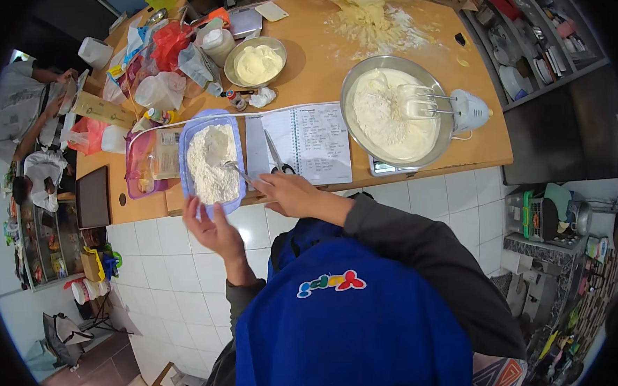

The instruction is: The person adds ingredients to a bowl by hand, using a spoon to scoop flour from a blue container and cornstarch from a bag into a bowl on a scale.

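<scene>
Right hand (289, 194): fingers are closing firmly round the handle of a spoon (241, 173), whose head is dipping into flour (209, 181). Flour is filling a purple tub (240, 151), sitting at the counter's near edge, left side. Left hand (217, 231): fingers are spreading at the tub's near end; cannot tell if gripping. Scissors (273, 151) are lying on a notebook (324, 147), right of tub. Farther right, a mixer (470, 111) is resting beside a steel bowl (347, 114), beaters reaching over it.
</scene>
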The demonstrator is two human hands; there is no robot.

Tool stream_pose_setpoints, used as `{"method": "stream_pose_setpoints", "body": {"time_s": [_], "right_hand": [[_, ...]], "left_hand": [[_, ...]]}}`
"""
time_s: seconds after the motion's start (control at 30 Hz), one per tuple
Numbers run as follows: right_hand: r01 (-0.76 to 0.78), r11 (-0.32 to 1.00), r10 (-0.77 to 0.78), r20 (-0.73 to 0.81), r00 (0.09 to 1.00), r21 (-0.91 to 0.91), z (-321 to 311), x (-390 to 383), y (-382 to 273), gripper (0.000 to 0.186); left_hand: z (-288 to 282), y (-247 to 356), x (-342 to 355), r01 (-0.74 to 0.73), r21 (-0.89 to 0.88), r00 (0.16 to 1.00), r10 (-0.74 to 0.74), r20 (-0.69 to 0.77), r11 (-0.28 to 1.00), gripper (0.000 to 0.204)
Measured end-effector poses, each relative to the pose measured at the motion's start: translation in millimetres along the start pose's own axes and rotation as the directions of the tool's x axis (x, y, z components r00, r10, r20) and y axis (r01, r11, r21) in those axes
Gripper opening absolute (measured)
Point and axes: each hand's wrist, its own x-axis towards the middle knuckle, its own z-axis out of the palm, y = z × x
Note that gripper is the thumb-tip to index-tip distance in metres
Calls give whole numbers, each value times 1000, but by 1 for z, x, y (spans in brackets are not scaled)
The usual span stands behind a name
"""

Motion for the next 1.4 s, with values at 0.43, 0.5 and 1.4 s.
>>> {"method": "stream_pose_setpoints", "body": {"time_s": [0.43,0.5,1.4], "right_hand": [[-653,693,721,-319,615,305,-83,-183,28,12],[-727,580,811,-344,473,368,-87,-195,27,13],[-651,739,667,-51,743,175,-110,-139,37,20]], "left_hand": [[130,-20,-49,-473,374,429,-163,889,798,53],[142,-49,-51,-509,449,457,-212,864,734,61],[158,-26,-45,-588,530,251,-485,838,612,53]]}}
